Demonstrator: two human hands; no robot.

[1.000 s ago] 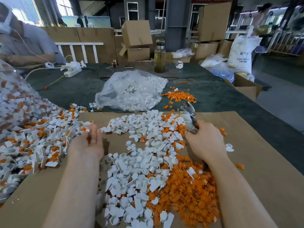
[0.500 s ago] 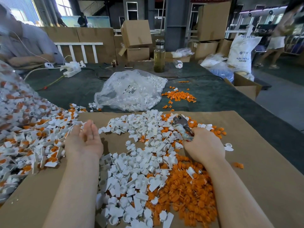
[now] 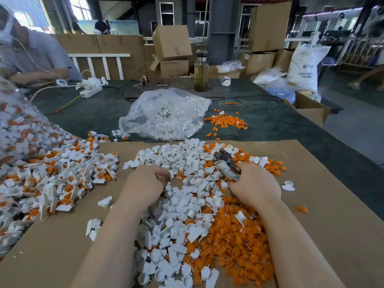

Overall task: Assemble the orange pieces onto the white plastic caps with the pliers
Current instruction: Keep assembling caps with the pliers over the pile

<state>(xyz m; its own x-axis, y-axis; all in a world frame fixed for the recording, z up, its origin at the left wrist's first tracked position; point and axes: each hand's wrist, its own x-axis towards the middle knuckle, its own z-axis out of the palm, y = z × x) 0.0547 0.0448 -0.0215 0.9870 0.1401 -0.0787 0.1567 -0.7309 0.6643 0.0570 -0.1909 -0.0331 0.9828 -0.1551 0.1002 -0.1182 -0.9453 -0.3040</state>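
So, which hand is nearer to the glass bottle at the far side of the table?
Right. The right hand, gripping the pliers, lies almost straight below the glass bottle in the picture. The left hand is further off to the left, among the white caps.

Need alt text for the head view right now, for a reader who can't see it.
A person's right hand grips pliers while the left hand reaches, fingers curled, into a pile of white caps on cardboard. Loose orange pieces lie beside the caps, and finished caps are heaped to the left.
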